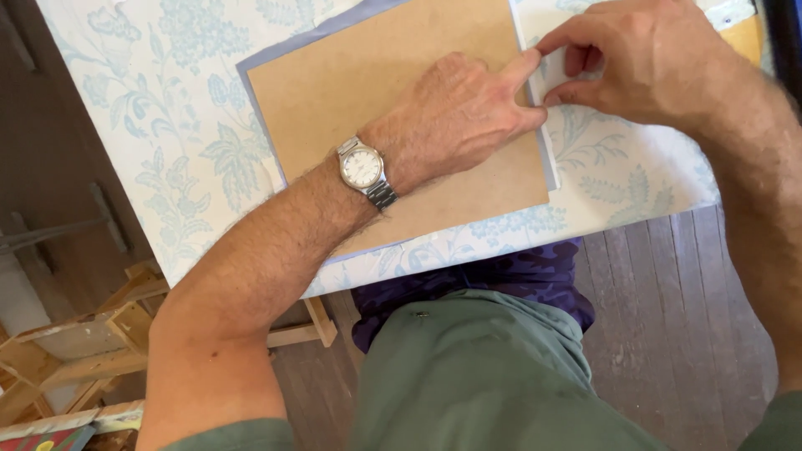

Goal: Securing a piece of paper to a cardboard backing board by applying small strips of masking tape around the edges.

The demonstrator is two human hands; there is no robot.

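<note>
Left hand flat on the brown board, palm down, fingers stretched toward the board's right edge, index fingertip pressing right at that edge. A silver wristwatch with a white dial sits on that wrist. Right hand comes in from the right, thumb and index finger pinched on a small white strip just beside the board's right edge, the other fingers curled under. The two hands almost meet there, fingertip to fingertip.

The board lies on a pale lilac sheet that peeks out along its left, top and right sides. Both rest on a table covered in a white cloth with a light blue floral print, the board near the table's near edge. Below that edge: a green shirt, a dark purple cloth at the lap, worn wooden floorboards, and pale wooden frames on the floor at left.
</note>
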